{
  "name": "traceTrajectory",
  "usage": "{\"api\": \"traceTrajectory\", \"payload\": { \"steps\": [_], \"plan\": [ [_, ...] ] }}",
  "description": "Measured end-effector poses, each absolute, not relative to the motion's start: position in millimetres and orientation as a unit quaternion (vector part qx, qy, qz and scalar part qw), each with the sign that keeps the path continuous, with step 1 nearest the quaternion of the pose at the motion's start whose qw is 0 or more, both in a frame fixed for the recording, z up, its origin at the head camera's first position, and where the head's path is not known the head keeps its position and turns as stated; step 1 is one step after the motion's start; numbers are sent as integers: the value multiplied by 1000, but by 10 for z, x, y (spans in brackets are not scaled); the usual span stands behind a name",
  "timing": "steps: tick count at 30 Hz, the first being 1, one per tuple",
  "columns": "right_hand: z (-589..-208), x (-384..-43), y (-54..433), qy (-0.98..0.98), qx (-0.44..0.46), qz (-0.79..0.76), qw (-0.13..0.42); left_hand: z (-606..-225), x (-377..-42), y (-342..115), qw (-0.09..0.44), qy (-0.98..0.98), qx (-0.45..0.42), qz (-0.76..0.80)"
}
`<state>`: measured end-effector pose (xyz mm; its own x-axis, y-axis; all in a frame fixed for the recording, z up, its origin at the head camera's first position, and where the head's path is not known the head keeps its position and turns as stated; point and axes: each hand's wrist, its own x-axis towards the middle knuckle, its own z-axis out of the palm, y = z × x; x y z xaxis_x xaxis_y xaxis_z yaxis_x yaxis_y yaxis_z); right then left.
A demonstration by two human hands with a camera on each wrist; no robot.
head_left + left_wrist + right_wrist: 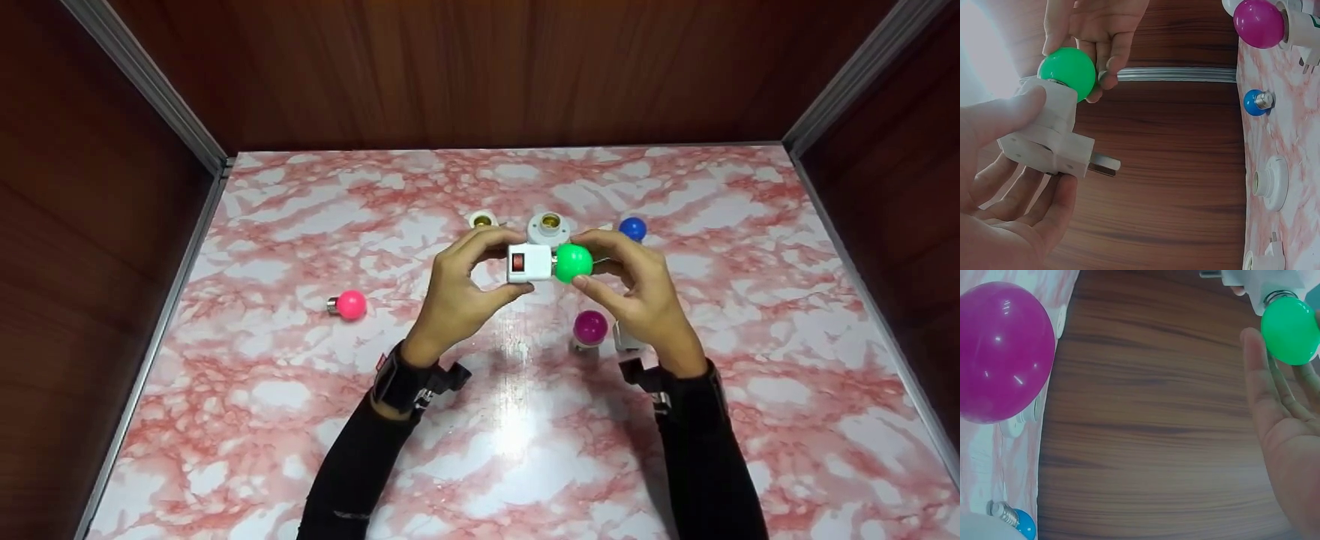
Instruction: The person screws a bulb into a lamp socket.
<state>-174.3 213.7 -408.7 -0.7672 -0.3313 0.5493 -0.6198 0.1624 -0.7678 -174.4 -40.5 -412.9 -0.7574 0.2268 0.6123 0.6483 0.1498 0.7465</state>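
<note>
Above the table my left hand grips a white plug-in lamp holder with a red rocker switch. Its metal plug pins stick out to the side in the left wrist view. A green light bulb sits with its metal base at the holder's mouth, part of the screw thread still showing. My right hand holds this bulb between thumb and fingers. Below the right hand, a magenta bulb stands in another white plug-in holder.
A pink bulb lies on the left of the marbled table. Behind the hands are a round white lamp base, a second white socket and a blue bulb. Wood-grain panels enclose the table's back and sides.
</note>
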Motion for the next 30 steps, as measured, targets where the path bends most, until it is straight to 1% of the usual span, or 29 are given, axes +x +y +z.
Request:
{"api": "traceTrajectory", "payload": {
  "steps": [5,9,16,30],
  "plan": [
    [-4084,-1742,2134,-768,296,555,123,-4123,-1739,-407,181,-739,-299,-577],
    [-4085,-1725,2098,-755,286,574,132,-4122,-1739,-409,173,-733,-293,-589],
    [-4099,-1723,2013,-711,315,604,175,-4117,-1741,-419,165,-724,-282,-607],
    [-4098,-1744,2017,-721,334,573,200,-4118,-1746,-435,141,-724,-263,-622]
  ]
}}
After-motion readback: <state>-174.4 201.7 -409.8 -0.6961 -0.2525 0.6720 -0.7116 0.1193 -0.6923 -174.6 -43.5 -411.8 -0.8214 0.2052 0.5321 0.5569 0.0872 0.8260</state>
